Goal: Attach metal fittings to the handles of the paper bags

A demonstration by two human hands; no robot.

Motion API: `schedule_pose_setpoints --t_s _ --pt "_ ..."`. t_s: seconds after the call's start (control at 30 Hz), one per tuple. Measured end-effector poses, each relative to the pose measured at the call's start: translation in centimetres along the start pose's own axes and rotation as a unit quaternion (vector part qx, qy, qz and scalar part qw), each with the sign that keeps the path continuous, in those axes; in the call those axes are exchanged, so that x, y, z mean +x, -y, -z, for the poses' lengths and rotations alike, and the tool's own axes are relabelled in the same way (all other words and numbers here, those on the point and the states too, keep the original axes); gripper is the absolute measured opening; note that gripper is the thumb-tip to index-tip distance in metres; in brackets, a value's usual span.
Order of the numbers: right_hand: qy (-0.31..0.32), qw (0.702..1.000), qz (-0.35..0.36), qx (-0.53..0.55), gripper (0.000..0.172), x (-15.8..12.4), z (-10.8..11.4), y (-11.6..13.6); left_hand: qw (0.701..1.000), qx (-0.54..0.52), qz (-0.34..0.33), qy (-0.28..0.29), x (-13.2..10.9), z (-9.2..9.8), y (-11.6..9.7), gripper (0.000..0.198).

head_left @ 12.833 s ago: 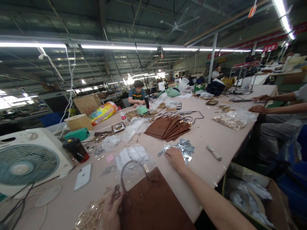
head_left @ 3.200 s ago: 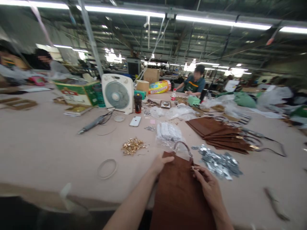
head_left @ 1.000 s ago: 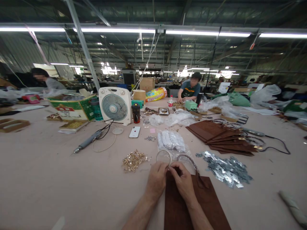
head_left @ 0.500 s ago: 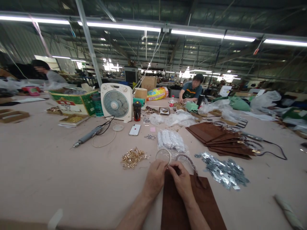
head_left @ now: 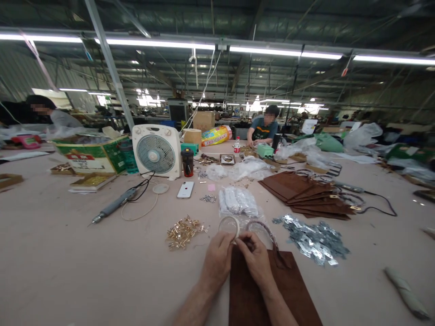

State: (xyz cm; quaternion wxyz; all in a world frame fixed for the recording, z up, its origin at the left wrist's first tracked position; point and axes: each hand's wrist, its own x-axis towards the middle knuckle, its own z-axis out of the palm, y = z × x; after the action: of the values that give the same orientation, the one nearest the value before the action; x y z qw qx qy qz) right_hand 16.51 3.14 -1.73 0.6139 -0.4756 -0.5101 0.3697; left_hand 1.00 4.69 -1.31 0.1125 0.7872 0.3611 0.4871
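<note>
A brown suede bag (head_left: 292,290) lies flat on the table in front of me, its curved handle (head_left: 268,232) pointing away. My left hand (head_left: 216,261) grips a whitish tape ring (head_left: 229,224) at the bag's top edge. My right hand (head_left: 255,261) pinches at the same spot, fingers curled against the ring and the bag's top; what it pinches is hidden. Both hands touch each other over the bag's mouth.
Gold fittings (head_left: 181,232) lie left of my hands, silver metal pieces (head_left: 314,235) to the right, a plastic bag of white parts (head_left: 236,201) beyond. A stack of brown bags (head_left: 306,192), phone (head_left: 185,189), electric screwdriver (head_left: 112,206) and fan (head_left: 157,151) stand farther off. Other people work at the far side.
Over the last second my hands stay together at the bag's top with the ring. Earlier the ring lay on the table to the left and my hands held the bag apart.
</note>
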Motion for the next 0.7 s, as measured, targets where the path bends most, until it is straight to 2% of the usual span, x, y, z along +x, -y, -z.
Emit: schedule_pose_setpoints --t_s 0.13,0.3,0.53,0.7 --pt "0.01 0.998 -0.027 0.05 0.038 0.2 -0.1 0.4 1.0 0.017 -0.022 -0.01 0.2 -0.1 0.0 0.029" --pt "0.021 0.998 -0.046 0.03 0.035 0.4 -0.1 0.3 0.996 0.066 -0.051 -0.029 -0.1 -0.5 0.8 0.033" --pt "-0.003 1.0 -0.031 0.003 0.038 0.3 0.0 0.4 0.992 0.1 -0.069 -0.037 -0.2 -0.5 0.9 0.036" --pt "0.009 1.0 -0.02 -0.017 0.039 0.2 0.0 0.9 0.99 0.116 -0.069 -0.04 0.0 -0.5 0.7 0.034"
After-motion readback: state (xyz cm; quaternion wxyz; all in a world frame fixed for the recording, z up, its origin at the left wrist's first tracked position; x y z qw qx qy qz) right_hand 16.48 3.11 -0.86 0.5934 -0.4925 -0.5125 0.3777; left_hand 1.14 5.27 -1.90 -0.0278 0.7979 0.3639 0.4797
